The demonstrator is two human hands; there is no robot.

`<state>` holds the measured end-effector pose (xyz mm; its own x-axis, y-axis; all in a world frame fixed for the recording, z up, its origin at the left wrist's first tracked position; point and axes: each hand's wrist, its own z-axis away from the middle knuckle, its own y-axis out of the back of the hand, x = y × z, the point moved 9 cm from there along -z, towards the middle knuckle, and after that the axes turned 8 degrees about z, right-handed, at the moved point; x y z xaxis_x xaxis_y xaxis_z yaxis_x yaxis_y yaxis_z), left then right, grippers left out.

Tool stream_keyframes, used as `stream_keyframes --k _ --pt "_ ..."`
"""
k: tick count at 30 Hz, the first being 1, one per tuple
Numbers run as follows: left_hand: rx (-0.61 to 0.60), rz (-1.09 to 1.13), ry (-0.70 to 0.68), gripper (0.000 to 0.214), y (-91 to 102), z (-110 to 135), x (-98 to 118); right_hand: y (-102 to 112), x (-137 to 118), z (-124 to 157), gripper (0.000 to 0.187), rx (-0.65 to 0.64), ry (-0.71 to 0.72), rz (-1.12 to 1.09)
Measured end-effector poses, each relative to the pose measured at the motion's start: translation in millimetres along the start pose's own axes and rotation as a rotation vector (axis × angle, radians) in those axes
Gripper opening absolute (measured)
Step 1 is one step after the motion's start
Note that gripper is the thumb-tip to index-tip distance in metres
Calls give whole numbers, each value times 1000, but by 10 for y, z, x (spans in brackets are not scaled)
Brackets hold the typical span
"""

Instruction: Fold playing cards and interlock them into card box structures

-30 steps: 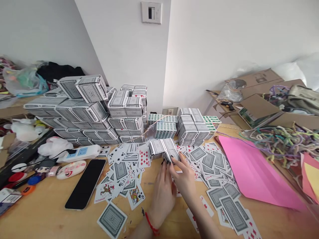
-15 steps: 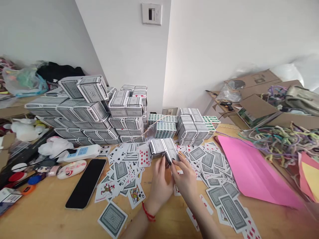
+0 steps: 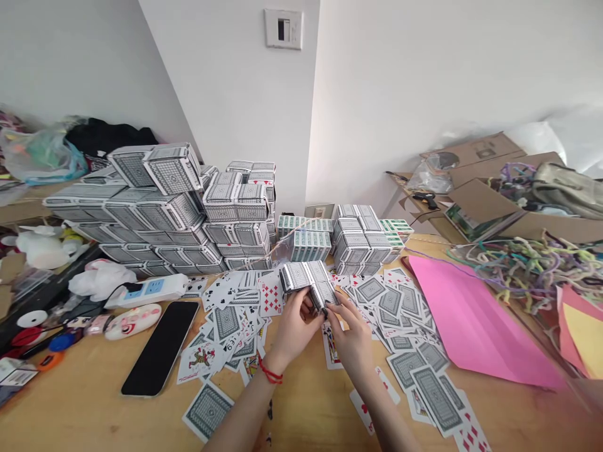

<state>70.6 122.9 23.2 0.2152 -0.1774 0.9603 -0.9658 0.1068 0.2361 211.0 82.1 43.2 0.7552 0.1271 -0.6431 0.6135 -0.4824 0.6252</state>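
Both my hands meet at a small block made of playing cards (image 3: 308,282) in the middle of the wooden table (image 3: 94,414). My left hand (image 3: 294,326), with a red string at the wrist, curls its fingers against the block's front left edge. My right hand (image 3: 351,336) pinches the block's front right corner with its fingertips. Loose playing cards (image 3: 400,314) lie scattered face up and face down all around both hands. A face card lies on the table between my hands.
Stacked card blocks (image 3: 160,207) form a wall behind, with more blocks (image 3: 362,242) to the right. A black phone (image 3: 160,355) and a white power strip (image 3: 146,290) lie left. Pink paper (image 3: 471,320), coloured cords (image 3: 527,263) and cardboard boxes (image 3: 485,201) fill the right.
My left hand has slid forward and up to the block's front edge and closed on it. The right hand has stayed at the block's corner. A face card now shows between my hands.
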Motion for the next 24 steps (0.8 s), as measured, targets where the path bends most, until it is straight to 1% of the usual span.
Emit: stream_keyframes --k 3,6,11,12,16,18,21,24 --pt "5 9 12 43 50 -30 7 -6 -15 -6 20 -7 0 4" --pt "5 47 14 43 70 -33 -3 -11 -7 -2 19 -5 1 12" --pt "-37 294 48 43 49 17 -65 -1 -7 13 19 5 5 14" --pt "-44 315 58 45 47 27 -78 4 -19 13 19 7 9 15" --pt "-80 244 67 60 6 37 -103 23 -77 3 18 27 34 24" --pt "-98 223 55 64 -33 27 -100 26 -93 2 17 37 44 35" --pt "-89 219 36 63 -65 2 -92 17 -86 8 16 38 46 50" --pt "-81 220 27 58 -84 -21 -86 2 -63 16 17 38 46 59"
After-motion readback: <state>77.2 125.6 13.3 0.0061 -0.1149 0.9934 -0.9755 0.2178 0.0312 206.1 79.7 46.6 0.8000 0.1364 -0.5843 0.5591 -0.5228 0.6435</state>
